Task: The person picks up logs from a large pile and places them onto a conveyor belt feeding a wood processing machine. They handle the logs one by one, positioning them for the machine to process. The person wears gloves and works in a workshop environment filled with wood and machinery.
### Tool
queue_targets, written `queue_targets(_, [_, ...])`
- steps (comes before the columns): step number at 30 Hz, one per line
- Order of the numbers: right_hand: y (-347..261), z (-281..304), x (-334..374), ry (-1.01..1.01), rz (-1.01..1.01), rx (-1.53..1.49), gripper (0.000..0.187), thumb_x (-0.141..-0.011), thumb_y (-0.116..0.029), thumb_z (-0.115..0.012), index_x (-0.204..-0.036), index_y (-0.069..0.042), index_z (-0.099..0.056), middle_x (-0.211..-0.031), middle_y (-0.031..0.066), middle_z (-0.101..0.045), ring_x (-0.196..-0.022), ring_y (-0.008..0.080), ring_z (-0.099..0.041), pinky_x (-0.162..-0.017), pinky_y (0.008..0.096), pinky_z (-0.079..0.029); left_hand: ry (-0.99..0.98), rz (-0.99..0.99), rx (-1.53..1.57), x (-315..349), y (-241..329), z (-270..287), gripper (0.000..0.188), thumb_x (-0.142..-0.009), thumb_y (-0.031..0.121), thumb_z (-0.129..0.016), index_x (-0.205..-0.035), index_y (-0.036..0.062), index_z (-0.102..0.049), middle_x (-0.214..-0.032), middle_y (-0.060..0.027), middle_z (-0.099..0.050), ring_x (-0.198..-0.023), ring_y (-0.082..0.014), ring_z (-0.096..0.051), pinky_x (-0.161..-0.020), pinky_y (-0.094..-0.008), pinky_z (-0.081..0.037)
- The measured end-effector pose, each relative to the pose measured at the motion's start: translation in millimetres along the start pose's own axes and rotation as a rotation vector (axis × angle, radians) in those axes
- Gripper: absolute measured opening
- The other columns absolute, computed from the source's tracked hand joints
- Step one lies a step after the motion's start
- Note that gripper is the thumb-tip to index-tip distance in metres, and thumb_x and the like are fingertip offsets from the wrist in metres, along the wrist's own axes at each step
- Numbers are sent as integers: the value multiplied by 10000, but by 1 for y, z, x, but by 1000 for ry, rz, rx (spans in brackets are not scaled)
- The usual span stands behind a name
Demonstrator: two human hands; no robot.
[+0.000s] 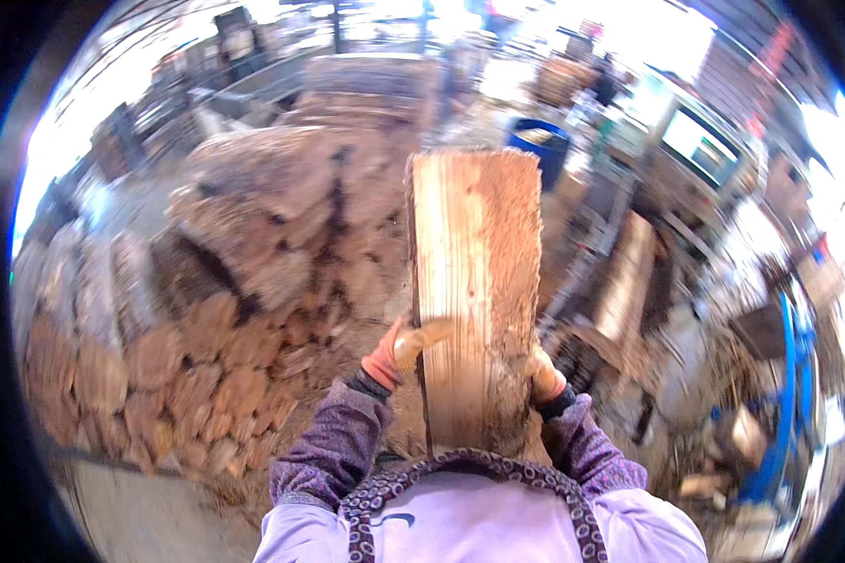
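A long, thick wooden slab (pixel 465 263) with a pale sawn face and rough bark-like edges stands out in front of my chest, its near end close to my body. Gloved in orange and tan, my left hand (pixel 406 349) grips its left edge, with the thumb lying across the sawn face. On the opposite edge, my right hand (pixel 543 373) is closed round the slab's side; most of its fingers are hidden behind the wood.
Stacked logs (pixel 207 375) with cut ends facing me lie at the left, beside large stacks of boards (pixel 253 197). A blue barrel (pixel 543 145) stands beyond the slab. Machinery with a long timber (pixel 626 277) on it is at the right, near a blue curved frame (pixel 791 394).
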State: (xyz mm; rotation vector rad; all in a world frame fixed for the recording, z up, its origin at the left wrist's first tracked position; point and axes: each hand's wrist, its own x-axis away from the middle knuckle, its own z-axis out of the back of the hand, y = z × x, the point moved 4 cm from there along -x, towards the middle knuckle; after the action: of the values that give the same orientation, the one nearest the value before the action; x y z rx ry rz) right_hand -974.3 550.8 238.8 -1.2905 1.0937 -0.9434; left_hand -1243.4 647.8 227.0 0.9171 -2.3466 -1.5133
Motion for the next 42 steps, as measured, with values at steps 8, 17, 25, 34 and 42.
queue_targets(8, [-127, 106, 153, 717, 144, -329, 633, -888, -311, -659, -1420, 6, -533, -1362, 114, -619, -1175, 236, -621, -1017, 372, -505, -182, 216, -133, -76, -19, -121, 648, -1000, 156, -622, -1572, 48, -339, -1468, -144, -531, -1257, -235, -572, -1052, -374, -461])
queue_targets(17, [-152, 281, 83, 684, 49, 925, 610, -972, -368, -680, -1416, 26, -544, -1428, 185, -581, -1324, 310, -539, -1127, 376, -411, -40, 406, -132, -55, -126, -110, 596, -980, 177, -684, -1504, 27, -444, -1387, -141, -601, -1251, -225, -592, -1061, -372, -479])
queue_targets(25, [-106, 328, 41, 764, -337, 1207, 890, -818, -574, -757, -1495, -64, -487, -1571, 210, -438, -1461, 342, -412, -1215, 389, -319, 81, 442, -202, -12, -142, -97, 615, -947, 268, -730, -1454, 1, -506, -1390, -164, -606, -1283, -243, -574, -1090, -385, -455])
queue_targets(34, [-109, 292, 51, 861, -881, 993, 1342, -672, -652, -852, -1653, -147, -87, -1681, 175, -154, -1530, 340, -221, -1231, 439, -269, 171, 388, -204, 8, -158, -91, 530, -969, 189, -689, -1435, -2, -525, -1350, -160, -633, -1248, -239, -595, -1043, -377, -488])
queue_targets(42, [-72, 350, 214, 1071, -283, 280, 560, -844, -303, -834, -1267, 2, -632, -1049, 54, -720, -827, 176, -657, -785, 316, -544, 352, 514, -273, 48, -158, -56, 459, -976, 197, -675, -1369, -18, -573, -1226, -125, -690, -1122, -213, -655, -948, -344, -533])
